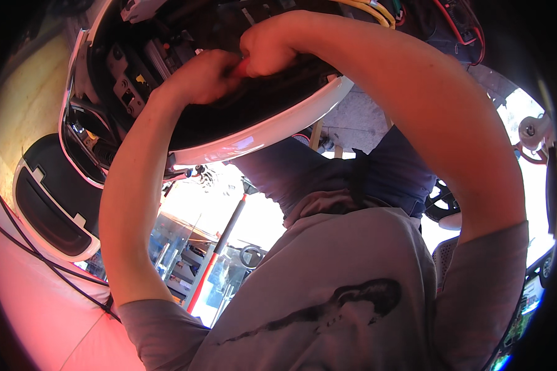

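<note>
My left hand (207,75) and my right hand (269,51) meet over the dark inside of a white-edged vehicle shell (269,133). Both are closed, knuckles up. Between them shows a small red piece (242,67), gripped from both sides. Most of it is hidden by my fingers, so its kind cannot be made out. Just left of my left hand, metal brackets (129,93) line the inner wall of the shell.
Yellow-orange cables (374,11) run past the upper right, and a red wire (458,31) hangs beyond them. At left are a black padded panel (59,198) and dark cables (43,256). A red-and-grey pole (220,247) stands below the shell.
</note>
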Tool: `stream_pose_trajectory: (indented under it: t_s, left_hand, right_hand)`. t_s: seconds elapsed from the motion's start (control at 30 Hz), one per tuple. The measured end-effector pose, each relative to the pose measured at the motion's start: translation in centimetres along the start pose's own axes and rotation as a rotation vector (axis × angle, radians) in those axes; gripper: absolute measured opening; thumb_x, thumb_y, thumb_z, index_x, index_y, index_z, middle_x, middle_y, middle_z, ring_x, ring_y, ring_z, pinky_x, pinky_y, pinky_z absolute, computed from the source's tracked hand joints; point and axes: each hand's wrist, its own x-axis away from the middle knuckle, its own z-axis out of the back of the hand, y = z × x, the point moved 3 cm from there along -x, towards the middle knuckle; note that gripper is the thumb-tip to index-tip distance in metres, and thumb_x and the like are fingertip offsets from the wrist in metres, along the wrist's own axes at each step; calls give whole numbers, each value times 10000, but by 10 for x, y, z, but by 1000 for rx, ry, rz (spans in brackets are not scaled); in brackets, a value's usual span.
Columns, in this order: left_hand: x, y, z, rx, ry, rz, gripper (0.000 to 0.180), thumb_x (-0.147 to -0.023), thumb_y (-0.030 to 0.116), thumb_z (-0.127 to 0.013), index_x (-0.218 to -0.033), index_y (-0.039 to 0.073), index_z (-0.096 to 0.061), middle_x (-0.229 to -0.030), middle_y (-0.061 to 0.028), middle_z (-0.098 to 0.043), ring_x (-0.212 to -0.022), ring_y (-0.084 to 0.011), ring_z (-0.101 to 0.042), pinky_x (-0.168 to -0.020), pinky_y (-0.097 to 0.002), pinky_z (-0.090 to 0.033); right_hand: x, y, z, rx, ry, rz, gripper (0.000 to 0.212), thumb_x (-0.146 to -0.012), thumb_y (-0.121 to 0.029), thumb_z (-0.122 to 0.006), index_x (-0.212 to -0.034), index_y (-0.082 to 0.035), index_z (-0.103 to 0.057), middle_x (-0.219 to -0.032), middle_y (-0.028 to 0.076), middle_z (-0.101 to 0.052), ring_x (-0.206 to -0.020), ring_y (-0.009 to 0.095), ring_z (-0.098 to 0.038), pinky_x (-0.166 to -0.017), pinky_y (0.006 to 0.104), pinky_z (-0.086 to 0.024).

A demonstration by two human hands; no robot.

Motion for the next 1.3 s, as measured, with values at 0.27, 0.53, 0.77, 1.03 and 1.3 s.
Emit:
stream_pose_trajectory:
  t_s: [0.27,0.53,0.77,1.03,1.3]
  left_hand:
    - [1,4,1,-1,-19,54,278,-872,148,-685,-1109,2,-676,-1012,-207,-722,-977,-348,-694,-891,-410,-531]
    - [-8,8,-2,11,-180,109,284,-934,116,-649,-1202,26,-669,-1131,-173,-727,-1075,-280,-683,-933,-371,-520]
    - [-10,12,-7,59,-265,164,316,-959,161,-640,-1256,56,-667,-1158,-174,-725,-1119,-297,-674,-964,-378,-514]
    - [-10,7,-2,-155,-149,-15,343,-930,207,-650,-1239,59,-665,-1160,-204,-719,-1119,-387,-666,-950,-448,-526]
    - [-3,2,-15,-4,31,-88,276,-881,168,-696,-1115,28,-656,-1049,-206,-722,-1027,-398,-678,-879,-458,-534]
  right_hand:
    - [8,-7,5,-129,-129,-110,456,-979,-419,-570,-916,8,-717,-755,126,-666,-609,245,-618,-565,385,-482]
    - [-1,5,-4,-322,-310,-286,365,-988,-387,-615,-935,-31,-679,-776,87,-639,-614,189,-572,-551,347,-473]
    - [0,4,-4,-317,-358,-330,352,-974,-338,-640,-1090,-7,-666,-936,109,-690,-717,209,-656,-604,351,-546]
    - [12,-13,-2,88,-121,-72,490,-972,-451,-678,-1103,20,-721,-1016,155,-723,-818,275,-717,-628,389,-609]
    - [15,-17,2,125,-212,-52,376,-880,-225,-768,-1164,16,-712,-1104,167,-719,-869,311,-731,-640,402,-616]
